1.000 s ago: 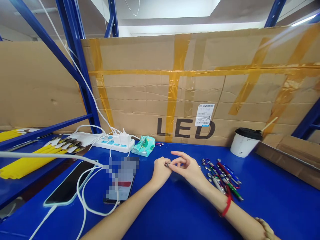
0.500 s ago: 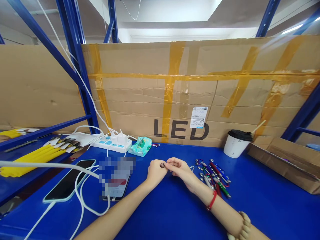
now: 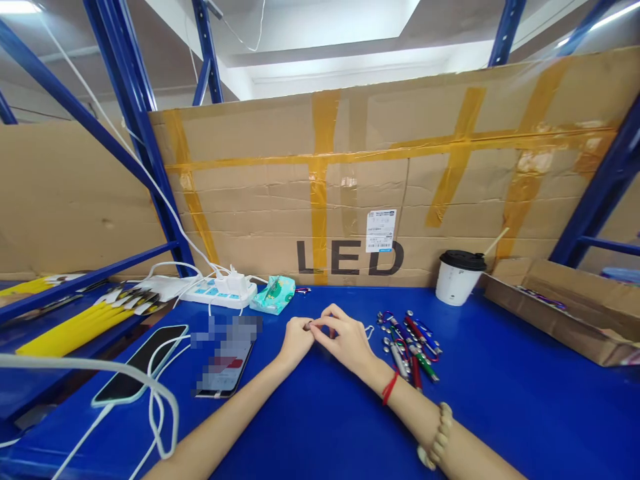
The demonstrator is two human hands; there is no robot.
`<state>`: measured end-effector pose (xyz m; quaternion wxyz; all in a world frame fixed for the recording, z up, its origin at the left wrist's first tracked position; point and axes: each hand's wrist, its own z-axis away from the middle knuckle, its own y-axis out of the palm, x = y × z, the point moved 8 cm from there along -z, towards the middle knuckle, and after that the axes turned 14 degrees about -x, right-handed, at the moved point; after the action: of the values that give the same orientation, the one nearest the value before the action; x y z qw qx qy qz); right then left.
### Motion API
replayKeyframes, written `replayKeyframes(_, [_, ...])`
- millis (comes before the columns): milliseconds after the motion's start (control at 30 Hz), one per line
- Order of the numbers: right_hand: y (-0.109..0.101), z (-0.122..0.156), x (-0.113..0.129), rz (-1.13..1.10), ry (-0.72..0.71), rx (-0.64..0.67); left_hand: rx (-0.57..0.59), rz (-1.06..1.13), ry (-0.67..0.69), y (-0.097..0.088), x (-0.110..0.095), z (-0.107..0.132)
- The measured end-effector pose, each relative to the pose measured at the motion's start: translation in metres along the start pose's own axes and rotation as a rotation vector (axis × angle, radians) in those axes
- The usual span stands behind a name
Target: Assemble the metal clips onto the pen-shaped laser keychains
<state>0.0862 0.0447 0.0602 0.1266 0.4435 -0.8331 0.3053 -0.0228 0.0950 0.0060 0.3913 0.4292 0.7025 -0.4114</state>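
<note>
My left hand (image 3: 295,338) and my right hand (image 3: 344,335) meet over the blue table (image 3: 500,400), fingertips pinched together on a small dark metal piece (image 3: 311,325). It is too small to name. My left hand is curled into a loose fist around it. My right hand grips it with thumb and forefinger. A red string and a bead bracelet sit on my right wrist. Just right of my right hand lies a pile of small keychain flashlights (image 3: 410,343) in red, green, blue and silver.
Two phones (image 3: 135,365) (image 3: 225,367) with white cables lie at the left, behind them a power strip (image 3: 217,293) and a teal tissue pack (image 3: 273,295). A lidded paper cup (image 3: 457,277) and a flat cardboard box (image 3: 555,310) stand at the right. A taped cardboard wall marked LED backs the table.
The view has shifted, so everything sits further left and lower. My right fingers, spread a second ago, have closed in on the small piece; both hands stay together.
</note>
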Motion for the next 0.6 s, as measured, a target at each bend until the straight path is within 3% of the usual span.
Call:
replayKeyframes(100, [-0.037, -0.017, -0.028, -0.030, 0.165, -0.267, -0.121, 0.039, -0.049, -0.009, 0.001, -0.002])
replayKeyframes(200, [-0.085, -0.019, -0.071, -0.001, 0.454, -0.618, -0.207, 0.061, -0.076, -0.017, -0.001, 0.001])
replayKeyframes(300, [-0.097, -0.021, -0.086, 0.009, 0.502, -0.639, -0.254, 0.047, -0.092, -0.023, -0.004, 0.004])
replayKeyframes(400, [-0.092, -0.018, -0.081, 0.019, 0.461, -0.600, -0.315, -0.017, -0.030, -0.029, -0.013, 0.007])
replayKeyframes(600, [-0.069, -0.017, -0.033, 0.132, 0.064, -0.430, -0.409, -0.067, 0.076, -0.034, -0.019, 0.009])
